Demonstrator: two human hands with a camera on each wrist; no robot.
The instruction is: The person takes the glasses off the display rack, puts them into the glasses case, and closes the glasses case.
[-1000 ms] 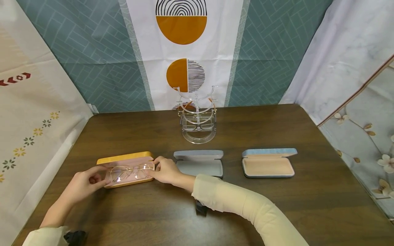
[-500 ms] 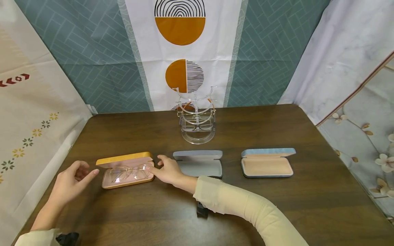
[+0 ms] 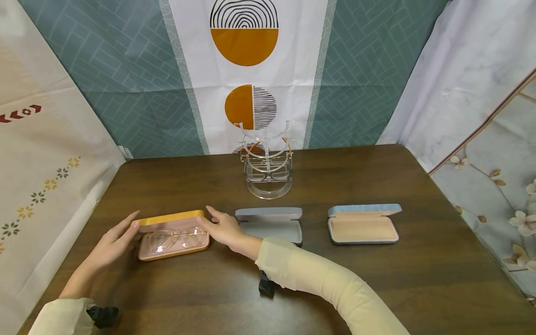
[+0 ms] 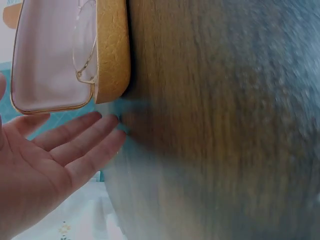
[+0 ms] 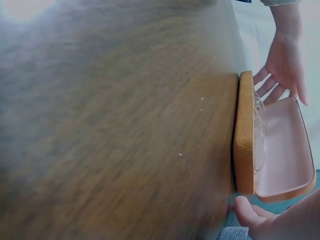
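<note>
Head view: yellow case (image 3: 173,234) lies open at near left of the table (image 3: 418,279), pink lining up, lid raised at the far side. Glasses (image 3: 177,238) with thin gold frame lie inside it. Left hand (image 3: 113,242) sits at the case's left end, fingers straight, tips at the lid's left corner, gripping nothing. Right hand (image 3: 224,229) at the case's right end, fingers extended toward the lid's right corner, also not clenched; actual contact hard to tell on either side.

Grey case (image 3: 270,225) just right of the right hand, open, nothing seen in it. Blue case (image 3: 363,224) farther right, well apart, open, tan lining, nothing seen in it. Clear stand (image 3: 268,160) far centre of the table, behind the grey case, with at least one pair of spectacles hung on its tiers.

Left wrist view: open palm, fingers (image 4: 82,142) straight, just beside the yellow case's (image 4: 112,50) corner; glasses (image 4: 86,47) visible against the pink lining. Right wrist view: yellow case (image 5: 245,135) edge-on, glasses (image 5: 259,135) inside, right fingertip (image 5: 245,209) near its end, left hand (image 5: 285,62) at the other end.
</note>
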